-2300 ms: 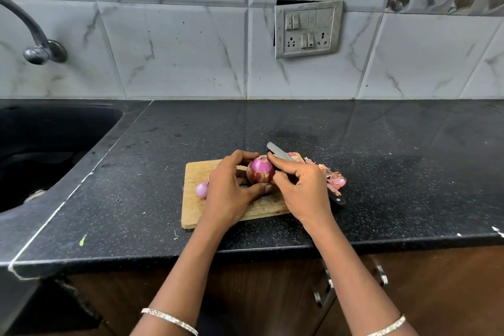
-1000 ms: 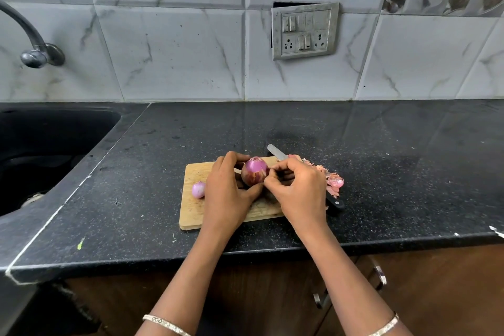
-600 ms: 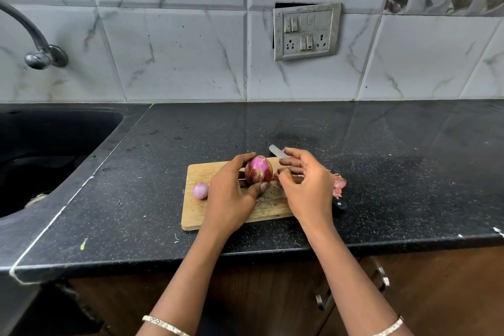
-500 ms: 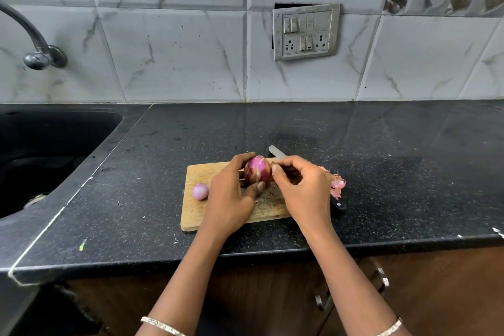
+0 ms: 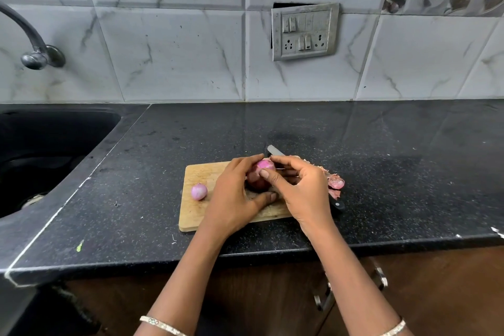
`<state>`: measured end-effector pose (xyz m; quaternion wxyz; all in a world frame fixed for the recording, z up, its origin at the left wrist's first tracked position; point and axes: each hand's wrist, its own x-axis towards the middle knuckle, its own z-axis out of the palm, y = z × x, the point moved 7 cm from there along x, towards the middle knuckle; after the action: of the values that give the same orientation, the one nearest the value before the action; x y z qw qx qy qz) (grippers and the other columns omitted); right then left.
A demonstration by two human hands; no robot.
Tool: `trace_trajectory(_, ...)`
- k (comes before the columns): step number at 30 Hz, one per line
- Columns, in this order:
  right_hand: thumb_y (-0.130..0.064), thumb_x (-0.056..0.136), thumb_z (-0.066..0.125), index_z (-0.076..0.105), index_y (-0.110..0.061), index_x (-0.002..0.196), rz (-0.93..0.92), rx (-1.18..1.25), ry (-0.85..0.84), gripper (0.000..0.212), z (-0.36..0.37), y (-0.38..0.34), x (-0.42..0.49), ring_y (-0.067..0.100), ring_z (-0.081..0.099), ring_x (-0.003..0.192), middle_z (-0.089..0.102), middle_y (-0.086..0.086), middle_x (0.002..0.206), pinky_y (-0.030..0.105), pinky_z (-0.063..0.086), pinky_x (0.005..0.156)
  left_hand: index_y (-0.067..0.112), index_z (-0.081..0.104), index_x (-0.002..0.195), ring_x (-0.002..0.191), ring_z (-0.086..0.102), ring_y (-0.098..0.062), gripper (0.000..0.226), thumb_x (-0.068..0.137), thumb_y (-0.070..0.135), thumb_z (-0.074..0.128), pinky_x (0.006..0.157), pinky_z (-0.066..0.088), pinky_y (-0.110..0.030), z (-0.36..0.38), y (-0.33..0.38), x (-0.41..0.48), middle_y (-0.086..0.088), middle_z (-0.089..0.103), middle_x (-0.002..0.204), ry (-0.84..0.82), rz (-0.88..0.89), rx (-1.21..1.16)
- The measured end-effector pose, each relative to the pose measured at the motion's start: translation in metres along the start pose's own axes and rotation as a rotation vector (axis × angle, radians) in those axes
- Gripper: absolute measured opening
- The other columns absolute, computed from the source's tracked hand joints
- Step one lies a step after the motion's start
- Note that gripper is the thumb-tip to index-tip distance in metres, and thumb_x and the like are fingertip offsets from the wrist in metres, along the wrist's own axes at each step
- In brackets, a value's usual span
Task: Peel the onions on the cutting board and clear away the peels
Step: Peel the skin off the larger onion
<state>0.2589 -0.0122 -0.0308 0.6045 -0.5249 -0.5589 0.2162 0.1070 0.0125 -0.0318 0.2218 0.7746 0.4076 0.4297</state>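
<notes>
A wooden cutting board point(image 5: 203, 172) lies on the black counter. Over its right half my left hand point(image 5: 236, 196) grips a purple onion point(image 5: 264, 165), fingers curled over its top and thumb under it. My right hand point(image 5: 301, 189) pinches the onion's skin, thumb pressed on its front. A small peeled onion point(image 5: 199, 191) sits on the board's left part. A heap of pink peels point(image 5: 335, 182) lies just right of the board, partly hidden by my right hand.
A knife lies behind my hands, blade tip point(image 5: 272, 150) at the back and black handle end point(image 5: 338, 204) at the right. The black sink point(image 5: 54, 142) and tap point(image 5: 35, 56) are at the left. The counter's front edge point(image 5: 272, 254) runs close below the board.
My right hand opened briefly, then closed again on the onion. Its thumb now covers the onion's front, and the left fingers have curled further over the top.
</notes>
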Motion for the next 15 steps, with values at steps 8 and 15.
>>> trace_trajectory(8,-0.019,0.085,0.079,0.076,-0.020,0.088,-0.006,0.072,0.050,0.005,-0.005,-0.001,-0.002,0.017,0.072,0.087,0.076,-0.001,0.089,0.047,0.059,0.084,0.027,0.048,0.125,0.103,0.071,-0.013,0.064,0.071,0.035,0.082,0.096,0.057,-0.047,-0.003,-0.019,-0.003,0.005,0.070,0.113,0.018,-0.190,-0.274)
trace_trajectory(15,-0.011,0.087,0.074,0.077,-0.017,0.106,-0.017,0.041,-0.014,0.021,0.002,-0.008,-0.002,0.007,0.072,0.093,0.075,-0.001,0.105,0.034,0.061,0.083,0.026,0.050,0.118,0.104,0.070,-0.013,0.055,0.074,0.033,0.081,0.095,0.057,-0.047,-0.001,-0.018,-0.002,0.006,0.071,0.111,-0.004,-0.149,-0.285)
